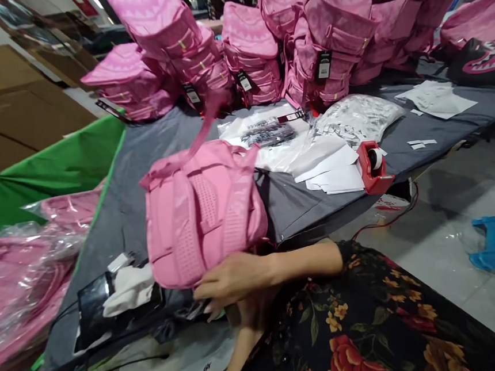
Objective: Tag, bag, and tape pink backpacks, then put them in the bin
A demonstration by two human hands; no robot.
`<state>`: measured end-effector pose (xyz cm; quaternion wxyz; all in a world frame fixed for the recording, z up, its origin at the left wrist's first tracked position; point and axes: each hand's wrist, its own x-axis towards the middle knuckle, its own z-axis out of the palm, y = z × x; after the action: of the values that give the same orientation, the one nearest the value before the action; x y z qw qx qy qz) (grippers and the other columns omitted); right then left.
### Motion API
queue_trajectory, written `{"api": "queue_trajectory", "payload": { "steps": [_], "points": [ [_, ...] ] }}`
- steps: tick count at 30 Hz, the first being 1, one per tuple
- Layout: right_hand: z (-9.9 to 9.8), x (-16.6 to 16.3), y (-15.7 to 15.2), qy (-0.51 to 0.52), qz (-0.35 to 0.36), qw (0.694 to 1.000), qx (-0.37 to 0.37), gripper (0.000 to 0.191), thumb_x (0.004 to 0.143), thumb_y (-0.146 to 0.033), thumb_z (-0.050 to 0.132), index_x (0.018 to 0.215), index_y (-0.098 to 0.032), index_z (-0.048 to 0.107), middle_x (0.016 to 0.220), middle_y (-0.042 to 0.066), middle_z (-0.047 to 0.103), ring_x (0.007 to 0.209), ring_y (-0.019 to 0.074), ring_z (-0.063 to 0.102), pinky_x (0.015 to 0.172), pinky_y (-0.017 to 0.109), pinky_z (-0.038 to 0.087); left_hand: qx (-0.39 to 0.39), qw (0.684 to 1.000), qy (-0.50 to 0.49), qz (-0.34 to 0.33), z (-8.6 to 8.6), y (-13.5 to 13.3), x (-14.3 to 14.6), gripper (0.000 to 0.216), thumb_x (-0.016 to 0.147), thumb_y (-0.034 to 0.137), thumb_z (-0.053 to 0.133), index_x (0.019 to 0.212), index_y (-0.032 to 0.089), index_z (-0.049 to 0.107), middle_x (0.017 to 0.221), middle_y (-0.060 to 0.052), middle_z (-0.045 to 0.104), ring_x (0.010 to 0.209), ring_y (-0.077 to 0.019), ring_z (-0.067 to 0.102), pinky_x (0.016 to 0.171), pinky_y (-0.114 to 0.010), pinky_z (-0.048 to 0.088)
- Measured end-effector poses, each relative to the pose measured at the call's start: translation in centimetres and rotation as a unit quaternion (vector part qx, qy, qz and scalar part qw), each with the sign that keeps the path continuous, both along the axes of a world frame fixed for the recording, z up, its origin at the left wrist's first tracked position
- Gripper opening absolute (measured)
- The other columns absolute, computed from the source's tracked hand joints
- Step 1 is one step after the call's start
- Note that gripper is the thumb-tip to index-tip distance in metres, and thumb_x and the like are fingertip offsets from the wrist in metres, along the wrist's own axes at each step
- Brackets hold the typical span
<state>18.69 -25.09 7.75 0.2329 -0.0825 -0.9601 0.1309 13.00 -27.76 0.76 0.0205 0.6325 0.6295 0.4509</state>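
Observation:
A pink backpack point(204, 209) lies back-side up on the grey table point(148, 142), its padded straps facing me. My right hand point(232, 280) reaches across from the right and clasps the backpack's near bottom edge, fingers curled down over a dark plastic bag point(96, 314). My left hand point(252, 315) comes up from below and sits under my right wrist; its fingers are hidden. A white folded piece point(129, 288) lies on the dark bag beside the backpack.
Stacks of pink backpacks point(257, 52) with hang tags fill the table's far side. White papers point(327, 164), clear bags and a red tape dispenser point(374, 168) lie mid-table. Bagged pink backpacks point(22, 280) fill a green bin at left. Black cable point(116, 364) runs near me.

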Motion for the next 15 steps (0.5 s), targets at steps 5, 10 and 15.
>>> {"api": "queue_trajectory", "payload": {
  "steps": [5,10,15],
  "points": [
    [-3.3,16.1,5.8,0.220,-0.294,0.919,-0.139,0.024,0.101,-0.040,0.060,0.100,-0.019,0.071,0.092,0.006,0.074,0.081,0.0149,0.066,0.076,0.028,0.053,-0.025,0.801,-0.593,0.076,-2.1,-2.6,-0.9,0.051,0.109,0.039,0.029,0.086,0.022,0.071,0.080,-0.006,0.071,0.080,-0.0189,0.070,0.080,-0.037,0.066],
    [-6.4,31.6,12.2,0.096,-0.613,0.769,-0.152,0.028,0.085,-0.045,0.075,0.081,-0.019,0.067,0.086,0.009,0.070,0.085,0.0224,0.062,0.081,0.036,0.050,-0.065,0.532,-0.830,0.152,-1.1,-1.2,-0.5,0.031,0.106,0.044,0.050,0.094,0.021,0.068,0.085,0.000,0.072,0.086,-0.0147,0.071,0.088,-0.032,0.065],
    [-9.5,36.0,13.9,0.046,-0.655,0.726,-0.206,0.023,0.077,-0.040,0.077,0.075,-0.019,0.068,0.085,0.007,0.071,0.078,0.0204,0.061,0.073,0.031,0.046,-0.081,0.541,-0.822,0.160,-1.0,-1.0,-0.4,0.034,0.104,0.049,0.052,0.091,0.021,0.068,0.086,0.000,0.074,0.084,-0.0138,0.071,0.086,-0.028,0.063]
  ]
}}
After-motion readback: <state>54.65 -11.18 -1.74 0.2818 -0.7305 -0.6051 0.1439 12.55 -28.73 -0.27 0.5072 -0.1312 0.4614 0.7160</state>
